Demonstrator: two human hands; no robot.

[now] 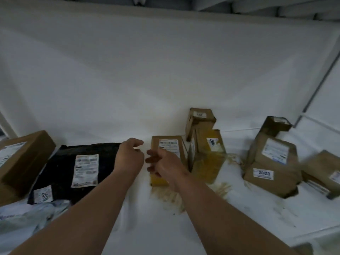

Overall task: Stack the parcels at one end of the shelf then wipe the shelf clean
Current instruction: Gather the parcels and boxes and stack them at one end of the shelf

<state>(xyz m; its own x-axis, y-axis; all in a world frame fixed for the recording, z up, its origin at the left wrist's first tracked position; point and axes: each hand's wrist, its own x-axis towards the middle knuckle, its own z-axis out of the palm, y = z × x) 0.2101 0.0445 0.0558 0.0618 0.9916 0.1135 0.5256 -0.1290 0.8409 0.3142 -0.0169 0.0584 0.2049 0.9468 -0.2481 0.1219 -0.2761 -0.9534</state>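
Parcels lie scattered on a white shelf (147,227). A black mailer bag (64,168) with white labels lies at the left, partly over a brown box (22,157). In the middle a flat brown box (169,146) with a yellow end lies flat. My left hand (128,155) hovers at the mailer's right edge, fingers apart, holding nothing. My right hand (163,164) is over the flat box, fingers spread, nothing gripped. Beside it stands a yellow-taped box (207,155), with a small brown box (200,120) behind.
A large brown parcel marked 3003 (272,162) sits at the right with a dark box (276,126) behind it and another parcel (323,172) at the far right. Pale plastic bags (24,216) lie front left. Brownish stains (171,197) mark the shelf.
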